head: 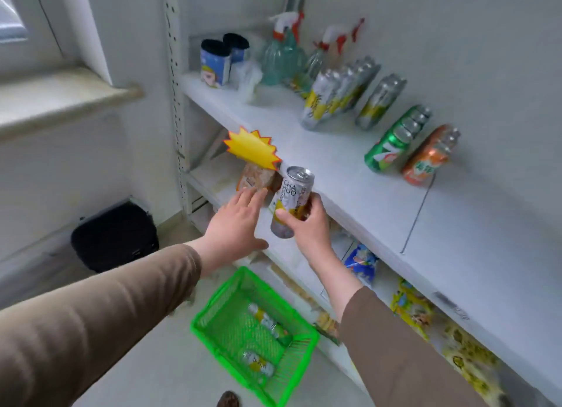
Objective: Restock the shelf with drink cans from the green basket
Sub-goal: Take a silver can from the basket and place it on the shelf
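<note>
My right hand (307,224) grips a tall silver-and-yellow drink can (292,193) upright, just in front of the white shelf's front edge (365,218). Beside it on the left, my left hand (235,224) is spread open, fingers apart, not touching the can. On the floor below sits the green basket (209,324) with two more silver-and-yellow cans (269,321) lying in it. On the shelf stand rows of matching silver-and-yellow cans (325,102), a row of green cans (392,145) and a row of orange cans (425,160).
Spray bottles (282,50) and blue-labelled rolls (214,62) stand at the shelf's far end. A yellow starburst tag (252,146) hangs at the shelf edge. Snack bags (410,309) fill the lower shelves. A black bin (115,236) stands by the wall under the windowsill.
</note>
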The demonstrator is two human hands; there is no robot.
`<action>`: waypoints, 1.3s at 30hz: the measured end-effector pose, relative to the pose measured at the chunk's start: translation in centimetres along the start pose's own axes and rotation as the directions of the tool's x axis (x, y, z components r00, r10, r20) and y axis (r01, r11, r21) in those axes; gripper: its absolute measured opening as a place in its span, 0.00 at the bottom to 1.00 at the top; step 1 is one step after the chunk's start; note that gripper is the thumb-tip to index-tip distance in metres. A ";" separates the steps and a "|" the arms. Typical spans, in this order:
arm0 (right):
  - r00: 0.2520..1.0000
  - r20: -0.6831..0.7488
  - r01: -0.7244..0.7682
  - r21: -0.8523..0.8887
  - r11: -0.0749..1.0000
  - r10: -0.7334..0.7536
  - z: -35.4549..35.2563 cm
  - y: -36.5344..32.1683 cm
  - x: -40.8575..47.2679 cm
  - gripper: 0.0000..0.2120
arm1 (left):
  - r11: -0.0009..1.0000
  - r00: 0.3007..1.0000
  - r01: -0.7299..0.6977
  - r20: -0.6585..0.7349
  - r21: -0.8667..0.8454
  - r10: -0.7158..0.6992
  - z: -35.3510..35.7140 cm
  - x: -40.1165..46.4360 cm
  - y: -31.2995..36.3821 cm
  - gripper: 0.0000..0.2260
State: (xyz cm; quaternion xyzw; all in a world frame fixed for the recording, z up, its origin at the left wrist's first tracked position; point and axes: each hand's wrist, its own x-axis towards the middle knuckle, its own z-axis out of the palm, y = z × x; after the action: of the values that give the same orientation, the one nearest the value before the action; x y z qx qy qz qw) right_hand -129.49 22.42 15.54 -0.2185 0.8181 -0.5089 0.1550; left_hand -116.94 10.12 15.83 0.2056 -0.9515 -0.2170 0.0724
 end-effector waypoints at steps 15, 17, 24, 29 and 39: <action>0.970 -0.240 -0.001 0.111 0.994 0.028 -5.6 -4.3 15.9 0.30 | 0.991 0.997 -0.074 -0.025 0.113 0.077 -3.4 16.5 5.9 0.49; 0.961 -0.272 -0.013 0.113 0.994 0.044 -5.5 -4.5 17.7 0.30 | 0.990 0.996 -0.080 -0.022 0.112 0.083 -3.2 18.0 6.1 0.49; 0.928 -0.359 -0.052 0.138 0.989 0.098 -5.7 -4.8 23.0 0.30 | 0.987 0.991 -0.129 -0.008 0.093 0.130 -2.6 22.4 6.3 0.48; 0.878 -0.457 -0.128 0.058 0.990 0.140 -5.9 -4.6 25.8 0.27 | 0.981 0.985 -0.171 0.009 0.090 0.171 -1.9 24.5 6.6 0.46; 0.827 -0.536 -0.194 0.015 0.981 0.172 -6.7 -4.2 29.1 0.24 | 0.968 0.972 -0.232 0.045 0.099 0.229 -1.5 26.1 6.1 0.45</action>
State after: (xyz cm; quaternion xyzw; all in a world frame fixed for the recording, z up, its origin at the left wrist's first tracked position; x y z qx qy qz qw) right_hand -156.80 10.93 21.38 0.0081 0.8559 -0.5159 -0.0353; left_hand -142.39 3.51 21.11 0.0935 -0.9800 -0.1610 0.0705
